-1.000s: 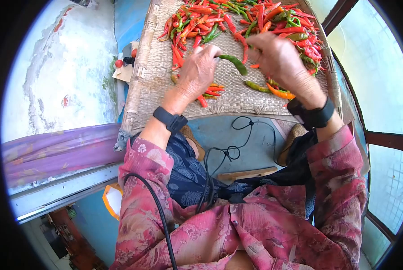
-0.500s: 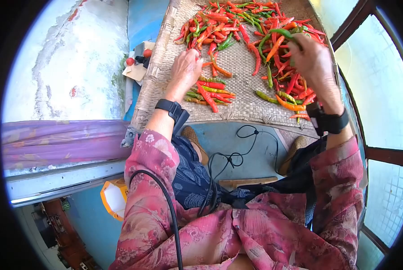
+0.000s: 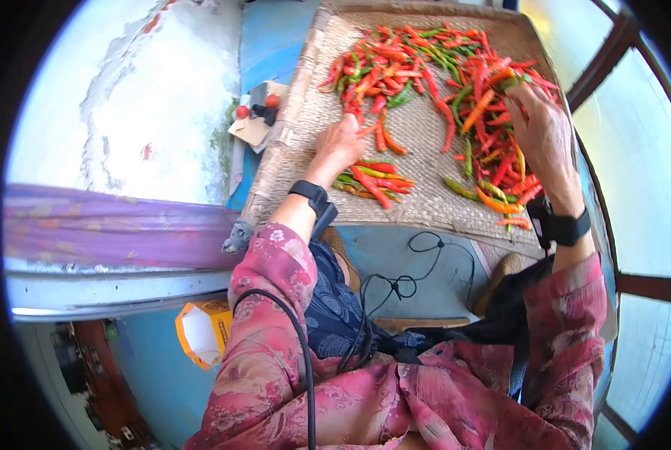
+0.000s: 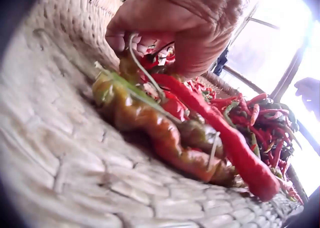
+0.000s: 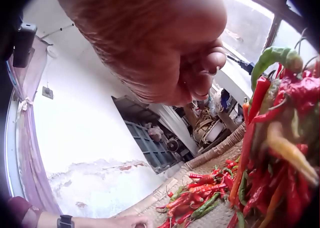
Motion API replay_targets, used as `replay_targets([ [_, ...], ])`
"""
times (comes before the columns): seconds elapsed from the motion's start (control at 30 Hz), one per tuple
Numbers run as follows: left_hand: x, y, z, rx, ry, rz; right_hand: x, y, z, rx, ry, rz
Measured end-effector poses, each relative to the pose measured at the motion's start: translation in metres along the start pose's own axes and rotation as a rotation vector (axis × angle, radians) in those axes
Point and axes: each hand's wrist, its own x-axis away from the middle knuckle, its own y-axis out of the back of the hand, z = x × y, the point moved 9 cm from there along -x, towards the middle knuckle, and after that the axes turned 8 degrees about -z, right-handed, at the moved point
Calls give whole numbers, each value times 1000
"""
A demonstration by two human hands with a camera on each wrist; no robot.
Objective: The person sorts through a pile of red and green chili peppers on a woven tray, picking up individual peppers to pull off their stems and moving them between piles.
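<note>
Over the near left of the pepper heap [image 3: 384,64], my left hand [image 3: 340,142] has curled fingers, with a reddish pepper tip [image 3: 366,130] jutting out at the fingertips. In the left wrist view that hand [image 4: 175,28] is above a long red pepper [image 4: 225,130] and a mottled orange-green pepper [image 4: 145,120] on the weave. My right hand [image 3: 543,131] hovers at the right-hand peppers [image 3: 493,97]. The right wrist view shows its fingers [image 5: 200,80] bent inward with nothing visible in them, left of a green pepper [image 5: 275,58] on top of the pile.
The woven tray [image 3: 436,214] has a raised rim. A small group of red and green peppers [image 3: 373,180] lies near its front left. Black cable [image 3: 403,285] runs below the tray. Tomatoes [image 3: 242,112] and an orange box [image 3: 219,326] are at the left; windows stand at the right.
The green pepper passed from my left hand to my right, which moved right and let it go on the right-hand pile. My left hand went down to the left-hand peppers. The view shifted.
</note>
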Motion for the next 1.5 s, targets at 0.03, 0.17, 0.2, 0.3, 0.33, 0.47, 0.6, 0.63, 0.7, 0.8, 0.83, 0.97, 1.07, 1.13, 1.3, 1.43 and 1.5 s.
replay_targets([
  [0.03, 2, 12, -4, 23, -17, -58, 1, -2, 6, -34, 11, -5],
  [0.17, 20, 55, -26, 298, -61, -212, 13, -22, 27, -260, -11, 99],
  [0.2, 21, 52, -30, 433, -94, -198, 22, -34, 29, -325, -91, 157],
  [0.3, 36, 43, -65, 961, -213, -127, 51, -69, 46, -600, -263, 430],
  [0.33, 44, 43, -79, 1026, -226, -72, 61, -83, 49, -670, -325, 502],
  [0.47, 69, 45, -108, 981, -307, -33, 73, -97, 54, -819, -625, 572],
  [0.6, 69, 37, -112, 1057, -270, 78, 72, -98, 54, -853, -625, 519],
  [0.63, 69, 37, -114, 1077, -309, 72, 73, -99, 52, -848, -629, 496],
  [0.7, 68, 41, -112, 1101, -286, 27, 66, -93, 51, -804, -595, 438],
  [0.8, 56, 43, -101, 1203, -199, -84, 56, -83, 43, -611, -502, 343],
  [0.83, 53, 49, -96, 1340, -140, -93, 41, -63, 45, -520, -325, 195],
  [0.97, 34, 52, -61, 1322, 19, -55, 6, -6, 9, -67, -135, -59],
  [1.07, 29, 35, -41, 1366, 111, -26, 3, 13, -29, -6, -247, -53],
  [1.13, 28, 29, -41, 1415, 161, 3, 5, 12, -43, -72, -324, -38],
  [1.3, 32, 17, -60, 1160, 88, 95, 10, 1, -57, -350, -519, 36],
  [1.43, 32, 5, -71, 1070, 1, 126, 9, 0, -55, -540, -573, 41],
  [1.5, 33, 2, -76, 1003, -74, 156, 5, 9, -57, -357, -459, -60],
])
